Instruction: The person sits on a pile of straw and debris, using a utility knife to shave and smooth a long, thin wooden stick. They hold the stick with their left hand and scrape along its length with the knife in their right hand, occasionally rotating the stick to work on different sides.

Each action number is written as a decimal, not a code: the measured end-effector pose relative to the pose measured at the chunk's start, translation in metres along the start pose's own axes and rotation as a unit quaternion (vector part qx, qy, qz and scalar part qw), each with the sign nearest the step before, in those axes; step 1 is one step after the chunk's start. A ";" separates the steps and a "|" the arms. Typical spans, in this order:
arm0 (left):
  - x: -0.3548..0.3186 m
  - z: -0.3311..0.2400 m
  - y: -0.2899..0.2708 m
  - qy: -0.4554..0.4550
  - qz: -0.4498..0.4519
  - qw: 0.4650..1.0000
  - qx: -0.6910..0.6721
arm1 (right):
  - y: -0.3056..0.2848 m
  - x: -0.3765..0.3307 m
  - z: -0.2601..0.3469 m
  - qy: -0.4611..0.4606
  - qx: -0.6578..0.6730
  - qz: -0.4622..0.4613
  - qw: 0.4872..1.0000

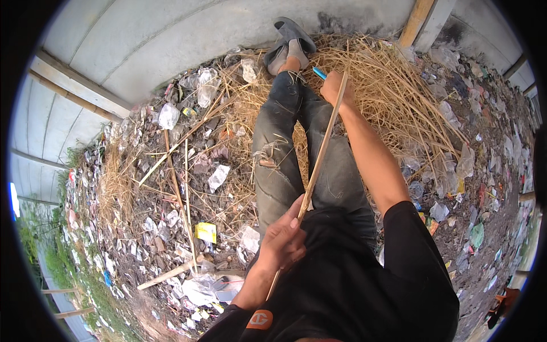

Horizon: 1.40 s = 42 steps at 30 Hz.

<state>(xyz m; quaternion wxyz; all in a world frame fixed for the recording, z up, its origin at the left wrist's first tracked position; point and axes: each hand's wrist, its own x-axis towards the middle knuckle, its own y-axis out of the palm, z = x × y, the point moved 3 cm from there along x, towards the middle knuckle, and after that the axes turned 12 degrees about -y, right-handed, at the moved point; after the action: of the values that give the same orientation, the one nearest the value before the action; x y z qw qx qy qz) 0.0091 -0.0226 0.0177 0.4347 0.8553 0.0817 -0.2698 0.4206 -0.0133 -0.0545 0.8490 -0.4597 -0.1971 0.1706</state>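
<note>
A long, pale bamboo strip runs slantwise over my lap, from my waist up to beyond my knees. My left hand is closed around its lower part, close to my belly. Farther out, my right hand is a closed fist around a slim bright-blue tool; only one end sticks out on the left, so its exact kind is hidden. The strip's far end passes right beside this fist. Whether the tool touches the strip, I cannot tell. My outstretched legs lie beneath both hands.
Dry straw and thin split stalks are heaped right of my feet. Loose sticks and a thicker bamboo piece lie on the littered ground at left. A yellow packet is among plastic scraps. A grey wall stands beyond my feet.
</note>
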 end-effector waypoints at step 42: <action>0.020 -0.057 -0.062 0.241 -0.218 0.938 0.120 | 0.025 -0.144 0.140 -0.282 0.074 0.094 0.952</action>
<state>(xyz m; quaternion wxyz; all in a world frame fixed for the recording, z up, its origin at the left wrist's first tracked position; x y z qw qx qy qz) 0.0253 0.0577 -0.0091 0.2268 0.9018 0.3355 -0.1510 0.2251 0.0318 -0.0314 0.7705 -0.3455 -0.3712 0.3862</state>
